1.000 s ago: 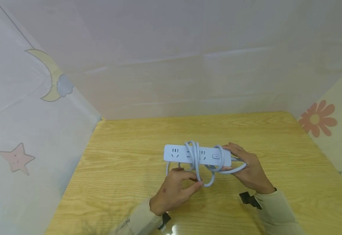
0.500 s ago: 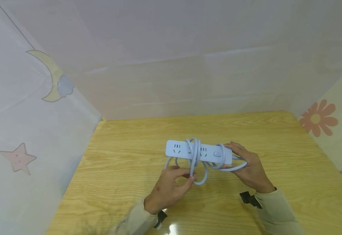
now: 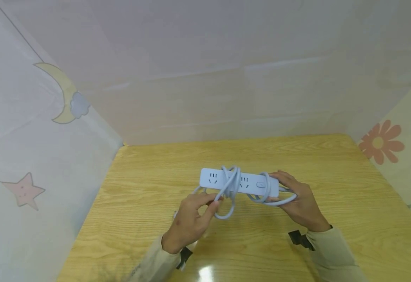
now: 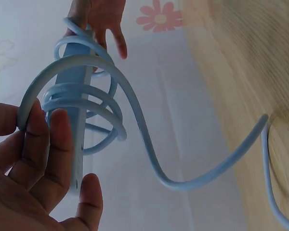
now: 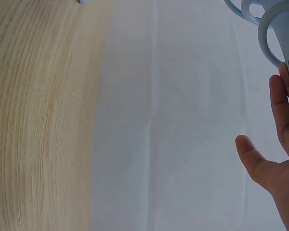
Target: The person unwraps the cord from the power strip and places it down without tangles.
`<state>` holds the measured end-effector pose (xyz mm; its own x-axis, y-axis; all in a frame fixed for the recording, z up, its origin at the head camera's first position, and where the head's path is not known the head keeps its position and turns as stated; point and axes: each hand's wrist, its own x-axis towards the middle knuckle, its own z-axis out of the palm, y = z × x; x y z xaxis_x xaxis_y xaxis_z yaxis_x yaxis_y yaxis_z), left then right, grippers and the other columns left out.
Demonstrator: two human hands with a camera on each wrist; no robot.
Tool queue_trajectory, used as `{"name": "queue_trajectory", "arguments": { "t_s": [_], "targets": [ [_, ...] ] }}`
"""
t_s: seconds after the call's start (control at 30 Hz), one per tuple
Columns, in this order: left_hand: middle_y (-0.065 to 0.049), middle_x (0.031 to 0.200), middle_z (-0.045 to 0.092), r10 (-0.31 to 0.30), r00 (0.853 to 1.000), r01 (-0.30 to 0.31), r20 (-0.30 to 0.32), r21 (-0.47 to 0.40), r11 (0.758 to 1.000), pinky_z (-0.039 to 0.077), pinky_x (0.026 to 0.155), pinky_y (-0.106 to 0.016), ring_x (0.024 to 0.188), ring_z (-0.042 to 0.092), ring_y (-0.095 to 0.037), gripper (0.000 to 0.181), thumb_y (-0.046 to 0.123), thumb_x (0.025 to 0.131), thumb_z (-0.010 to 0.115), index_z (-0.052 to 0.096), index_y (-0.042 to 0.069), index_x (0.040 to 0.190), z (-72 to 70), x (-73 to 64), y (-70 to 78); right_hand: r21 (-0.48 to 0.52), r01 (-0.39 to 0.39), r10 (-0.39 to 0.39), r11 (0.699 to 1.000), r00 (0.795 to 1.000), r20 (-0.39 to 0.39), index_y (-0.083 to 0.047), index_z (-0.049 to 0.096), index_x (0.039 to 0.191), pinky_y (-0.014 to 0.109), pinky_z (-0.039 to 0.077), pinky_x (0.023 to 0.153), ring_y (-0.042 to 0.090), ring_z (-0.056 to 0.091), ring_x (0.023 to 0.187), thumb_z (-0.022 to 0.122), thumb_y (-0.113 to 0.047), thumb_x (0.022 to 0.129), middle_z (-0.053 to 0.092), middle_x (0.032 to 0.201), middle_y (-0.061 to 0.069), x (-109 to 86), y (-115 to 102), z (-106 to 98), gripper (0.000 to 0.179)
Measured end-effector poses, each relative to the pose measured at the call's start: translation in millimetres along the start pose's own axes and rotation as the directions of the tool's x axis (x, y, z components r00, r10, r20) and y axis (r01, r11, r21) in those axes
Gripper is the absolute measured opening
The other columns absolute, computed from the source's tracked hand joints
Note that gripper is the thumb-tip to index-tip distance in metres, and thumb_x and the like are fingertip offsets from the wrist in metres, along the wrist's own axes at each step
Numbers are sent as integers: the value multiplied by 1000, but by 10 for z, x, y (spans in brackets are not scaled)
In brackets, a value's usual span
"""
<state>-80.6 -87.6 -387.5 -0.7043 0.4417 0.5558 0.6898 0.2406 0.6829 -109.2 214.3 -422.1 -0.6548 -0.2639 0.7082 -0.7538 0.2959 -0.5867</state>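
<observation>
A white power strip is held above the table, its sockets and switch facing up in the head view. Its pale cord loops several times around the strip's middle and once near the switch end. My right hand grips that right end, where the cord leaves the strip. With thumb and fingers my left hand pinches the cord just below and left of the strip. The left wrist view shows the cord sagging from the pinched part down toward the tabletop. The strip's underside is mostly hidden.
The wooden table spreads beneath both hands. A pale cloth wall rises behind it, and side cloths carry a moon, a star and a flower. At the right wrist view's top edge, a small pale piece shows.
My left hand has moved left, drawing the pinched cord slantwise across the strip's middle. The strip's left end has risen slightly in the picture. My right hand has hardly moved.
</observation>
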Motion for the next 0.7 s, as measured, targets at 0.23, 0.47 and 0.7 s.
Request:
{"name": "queue_trajectory", "arguments": {
  "t_s": [0.23,0.47,0.7],
  "targets": [
    [-1,80,73,57,994,-42,-97,152,987,53,71,-31,70,65,-8,15,-4,88,71,77,0,101,-159,10,-12,-15,-12,12,1000,1000,14,6,65,121,23,33,111,6,52,128,75,-35,87,69,119,-5,6,-6,-6,54],
    [-2,76,72,119,975,-70,-188,252,965,50,61,-28,64,61,-10,12,-4,83,77,78,0,94,-285,49,-64,-4,5,-5,1000,999,31,6,65,120,26,33,112,5,56,123,72,-39,89,69,119,-3,21,12,1,56],
    [-1,79,73,156,960,-65,-234,356,932,44,65,-33,68,61,-13,14,-2,80,80,79,1,94,-352,84,-92,30,13,-14,999,998,57,7,64,123,25,32,112,5,59,118,77,-30,87,70,118,4,16,13,1,54]
  ]
}}
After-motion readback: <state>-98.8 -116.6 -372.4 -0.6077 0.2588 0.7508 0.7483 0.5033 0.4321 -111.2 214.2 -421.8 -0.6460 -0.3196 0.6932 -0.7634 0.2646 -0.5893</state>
